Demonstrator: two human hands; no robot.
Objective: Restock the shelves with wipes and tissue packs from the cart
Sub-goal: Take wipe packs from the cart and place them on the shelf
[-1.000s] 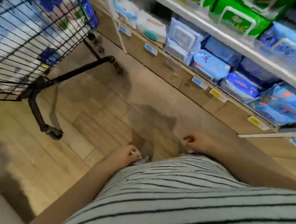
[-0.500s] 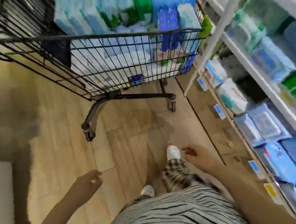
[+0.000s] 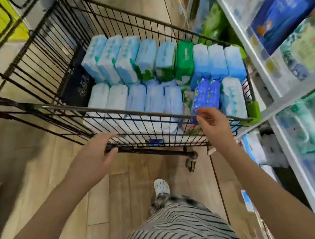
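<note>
Wood-plank flooring (image 3: 39,175) carries a black wire cart (image 3: 111,110) beside the shelves (image 3: 260,69), packed with upright pale-blue, green and dark-blue wipe and tissue packs (image 3: 145,60). The left hand (image 3: 93,157) spreads relaxed fingers against the cart's near wall. The right hand (image 3: 214,125), loosely curled and empty, hovers at the rim.

top (image 3: 174,235): pale grey, thin dark stripes across, loose | trousers (image 3: 170,201): dark-and-light check, only a small patch showing | shoe (image 3: 161,186): white clog, round holes over the toe | left arm (image 3: 46,224), right arm (image 3: 266,191): bare
</note>
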